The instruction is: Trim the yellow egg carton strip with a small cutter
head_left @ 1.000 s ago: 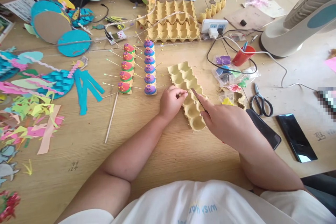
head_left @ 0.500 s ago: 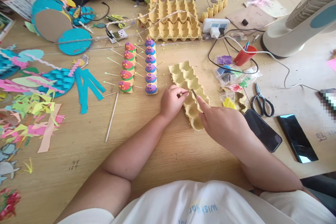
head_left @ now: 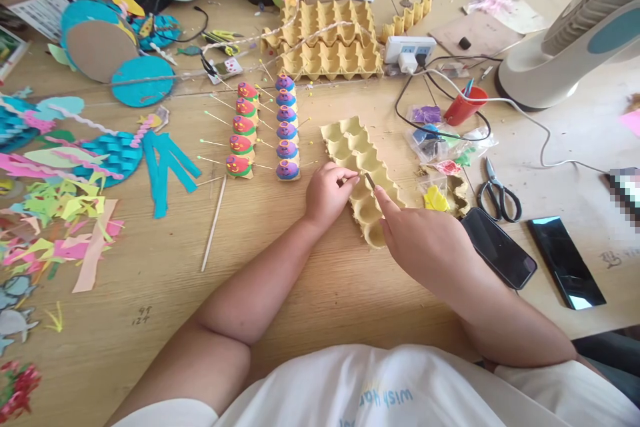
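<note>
A two-row strip of yellowish egg carton (head_left: pixel 367 159) lies at a slant in front of me, its hollow cups facing up. My left hand (head_left: pixel 330 192) is closed at its left side, thumb and forefinger pinching the carton. In my right hand (head_left: pixel 425 240) is a knife (head_left: pixel 370 180); only its thin dark blade shows, over the middle of the carton, and its handle is hidden in the fist. The forefinger stretches along the blade. Left of the carton stand a red-green painted carton strip (head_left: pixel 242 125) and a purple-blue one (head_left: pixel 287 131), both with pins sticking out.
Scissors (head_left: pixel 497 193) and two phones (head_left: pixel 500 247) lie to the right, near a red cup (head_left: pixel 465 107) and bags of coloured clay (head_left: pixel 435 133). A fan (head_left: pixel 555 60) and a power strip (head_left: pixel 410 50) stand farther back. Paper scraps (head_left: pixel 65 220) and a wooden stick (head_left: pixel 214 223) lie left.
My right hand and the knife have moved very slightly over the carton. The left hand keeps its pinch in the same place.
</note>
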A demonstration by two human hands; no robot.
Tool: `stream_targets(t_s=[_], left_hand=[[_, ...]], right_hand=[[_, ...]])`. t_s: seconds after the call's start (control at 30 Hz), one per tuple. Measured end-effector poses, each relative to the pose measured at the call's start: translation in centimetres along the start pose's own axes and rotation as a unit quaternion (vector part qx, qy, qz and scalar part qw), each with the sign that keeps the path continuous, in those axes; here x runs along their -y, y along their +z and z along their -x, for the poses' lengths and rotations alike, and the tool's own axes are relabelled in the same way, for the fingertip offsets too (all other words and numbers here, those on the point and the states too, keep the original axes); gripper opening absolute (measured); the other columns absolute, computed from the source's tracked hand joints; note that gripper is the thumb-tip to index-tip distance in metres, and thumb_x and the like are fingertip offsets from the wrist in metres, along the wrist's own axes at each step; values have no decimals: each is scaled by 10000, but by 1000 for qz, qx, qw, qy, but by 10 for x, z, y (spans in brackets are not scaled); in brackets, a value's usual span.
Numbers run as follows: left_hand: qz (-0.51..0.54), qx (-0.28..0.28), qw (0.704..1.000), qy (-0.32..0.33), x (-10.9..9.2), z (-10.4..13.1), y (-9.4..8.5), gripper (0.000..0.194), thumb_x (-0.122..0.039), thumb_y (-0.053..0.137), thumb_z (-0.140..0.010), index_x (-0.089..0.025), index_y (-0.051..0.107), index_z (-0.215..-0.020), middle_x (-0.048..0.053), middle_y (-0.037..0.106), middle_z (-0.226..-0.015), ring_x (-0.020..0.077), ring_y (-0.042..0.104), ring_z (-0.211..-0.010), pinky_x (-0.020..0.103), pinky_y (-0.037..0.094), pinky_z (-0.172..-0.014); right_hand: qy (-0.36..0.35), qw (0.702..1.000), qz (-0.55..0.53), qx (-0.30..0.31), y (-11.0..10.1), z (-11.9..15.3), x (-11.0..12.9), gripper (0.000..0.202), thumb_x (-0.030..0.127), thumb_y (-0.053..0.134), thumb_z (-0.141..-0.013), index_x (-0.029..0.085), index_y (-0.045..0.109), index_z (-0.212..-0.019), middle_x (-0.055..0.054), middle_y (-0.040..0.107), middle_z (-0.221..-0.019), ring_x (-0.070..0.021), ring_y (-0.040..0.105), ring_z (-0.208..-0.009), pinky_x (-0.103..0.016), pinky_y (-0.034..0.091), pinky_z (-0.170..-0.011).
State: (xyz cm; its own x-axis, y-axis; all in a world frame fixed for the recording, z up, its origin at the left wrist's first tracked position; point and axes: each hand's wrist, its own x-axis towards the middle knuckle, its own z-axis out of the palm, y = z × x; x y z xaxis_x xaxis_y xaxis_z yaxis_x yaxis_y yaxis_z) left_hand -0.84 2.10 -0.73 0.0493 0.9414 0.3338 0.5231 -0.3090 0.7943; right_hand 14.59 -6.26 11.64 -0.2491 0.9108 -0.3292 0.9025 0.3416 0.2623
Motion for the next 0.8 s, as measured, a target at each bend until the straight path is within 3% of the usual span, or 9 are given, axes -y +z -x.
stream_targets(t_s=[0.53, 0.8], left_hand=[[-3, -5, 1000, 3, 0, 0, 1, 39, -200, 709, -816, -210, 746, -824, 19, 692, -823, 150, 614, -738, 300, 497, -723], [0, -1, 1000, 1, 0, 0, 0, 56, -210, 693, -825, -199, 747, -833, 19, 685, -817, 146, 615, -726, 294, 491, -702]], right_hand=[[-18, 1000, -1, -17, 4, 9, -17, 589, 311, 385, -996, 215, 295, -1569, -25, 710, -661, -163, 622, -533, -271, 200, -464], [17, 999, -19, -23, 5, -7, -10, 615, 319, 390, -992, 228, 250, -1583, -24, 728, -707, -168, 644, -579, -268, 211, -465]])
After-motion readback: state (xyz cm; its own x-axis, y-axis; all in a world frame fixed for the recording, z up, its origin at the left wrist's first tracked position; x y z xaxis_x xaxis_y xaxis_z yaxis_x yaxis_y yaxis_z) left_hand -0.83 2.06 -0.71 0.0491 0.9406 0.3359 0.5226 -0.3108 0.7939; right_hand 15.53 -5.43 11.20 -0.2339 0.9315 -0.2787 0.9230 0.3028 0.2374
